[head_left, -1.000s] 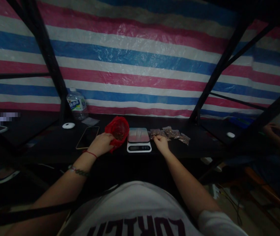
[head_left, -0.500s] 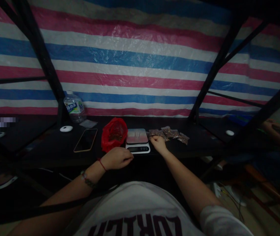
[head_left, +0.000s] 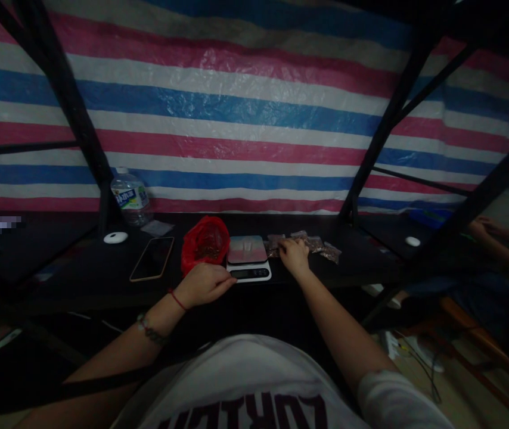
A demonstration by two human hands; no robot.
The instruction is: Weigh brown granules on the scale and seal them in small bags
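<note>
My left hand rests at the table's front edge, fingers closed together. Its fingertips reach the front left corner of a white kitchen scale; nothing shows in the fingers. On the scale's metal plate I see only a faint pale reflection. Left of the scale stands an open red plastic bag with small brown pieces inside. My right hand lies over a group of small clear bags filled with brown bits, its fingers slightly apart and touching them. It partly covers the bags beneath.
A phone lies left of the red bag. Behind it are a clear plastic bottle, a flat clear packet and a white oval object. Black frame posts flank the table. At far right, another person's arms show.
My right hand has shifted slightly right and forward over the small bags, its fingers loosening from a curled shape. My left hand stays by the scale. The view has shifted slightly.
</note>
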